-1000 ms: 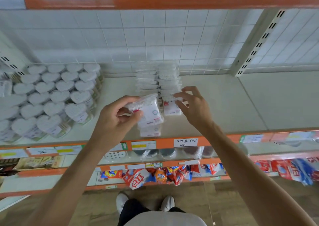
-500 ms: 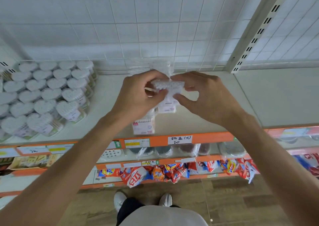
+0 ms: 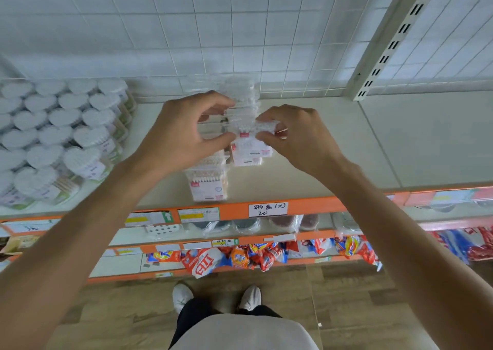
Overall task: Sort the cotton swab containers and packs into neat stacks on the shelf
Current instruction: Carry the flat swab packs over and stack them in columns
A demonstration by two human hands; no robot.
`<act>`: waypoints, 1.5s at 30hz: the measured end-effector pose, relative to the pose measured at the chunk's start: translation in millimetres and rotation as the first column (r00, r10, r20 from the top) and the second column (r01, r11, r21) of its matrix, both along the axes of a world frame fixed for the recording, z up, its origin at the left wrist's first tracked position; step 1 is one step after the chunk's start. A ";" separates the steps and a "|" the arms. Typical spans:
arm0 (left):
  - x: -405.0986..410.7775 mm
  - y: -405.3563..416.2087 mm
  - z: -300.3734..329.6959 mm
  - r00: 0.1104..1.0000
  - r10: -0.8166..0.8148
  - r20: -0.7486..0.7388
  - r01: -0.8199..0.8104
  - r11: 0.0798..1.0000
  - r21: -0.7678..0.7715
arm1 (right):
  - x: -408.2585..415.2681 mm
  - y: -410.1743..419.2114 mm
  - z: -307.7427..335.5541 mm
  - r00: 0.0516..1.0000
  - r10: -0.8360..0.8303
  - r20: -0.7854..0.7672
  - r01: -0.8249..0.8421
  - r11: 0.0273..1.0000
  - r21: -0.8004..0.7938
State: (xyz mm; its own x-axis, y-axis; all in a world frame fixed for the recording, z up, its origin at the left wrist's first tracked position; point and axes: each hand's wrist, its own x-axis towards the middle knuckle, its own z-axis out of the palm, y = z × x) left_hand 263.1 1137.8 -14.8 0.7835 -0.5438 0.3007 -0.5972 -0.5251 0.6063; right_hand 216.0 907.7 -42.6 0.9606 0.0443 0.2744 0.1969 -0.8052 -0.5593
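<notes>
Front pack: a clear cotton swab pack with wooden sticks point(image 3: 206, 182) stands at the shelf's front edge, below the left forearm; it looks like the near end of a row of packs, so later packs can be lined up behind it.
Left hand: the left hand point(image 3: 184, 133) hovers over the row with curled fingers, thumb and fingertips pinching the left end of a held swab pack point(image 3: 253, 128); this grip likely steadies the pack while it is squared.
Right hand: the right hand point(image 3: 296, 136) pinches the same pack's right end, so the pack is held level between both hands, just above the right-hand stack of packs point(image 3: 249, 153), probably to be set on top.
Shelf: the pale shelf point(image 3: 333, 168) carries both rows; bare surface lies to the right.
Obstacles: to the left, heart-shaped swab containers point(image 3: 66, 136) are already stacked, well apart from the hands; nothing blocks the drop, though the packs behind are partly hidden by the fingers.
Far: a white wire grid back panel point(image 3: 240, 29) closes the shelf behind the rows, limiting depth.
</notes>
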 end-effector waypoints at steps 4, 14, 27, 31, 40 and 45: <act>-5.3 10.2 -15.8 1.000 0.021 0.008 -0.021 0.998 0.056 | 8.8 4.4 -26.9 0.999 0.014 -0.043 -0.013 1.000 0.028; -26.3 21.4 -33.1 0.997 0.061 -0.036 -0.057 0.992 0.112 | 1.9 3.9 -61.6 0.997 0.058 -0.043 -0.060 0.997 -0.042; -42.2 12.5 -6.7 0.999 -0.043 -0.011 0.044 0.996 0.075 | -22.3 21.7 -20.8 0.992 -0.125 0.028 0.126 0.909 -0.396; -50.0 64.6 0.5 0.999 0.034 0.007 -0.035 0.998 0.058 | -49.8 44.9 15.0 0.971 -0.142 0.191 0.201 0.921 -0.334; -107.0 245.5 -20.6 0.977 0.210 -0.028 -0.201 0.961 0.188 | -57.0 246.1 9.1 0.982 0.171 0.080 -0.132 0.924 -0.360; -169.8 385.2 -34.2 0.917 0.383 -0.109 -0.361 0.915 0.181 | -71.4 380.6 2.2 0.933 0.356 -0.063 -0.354 0.867 -0.352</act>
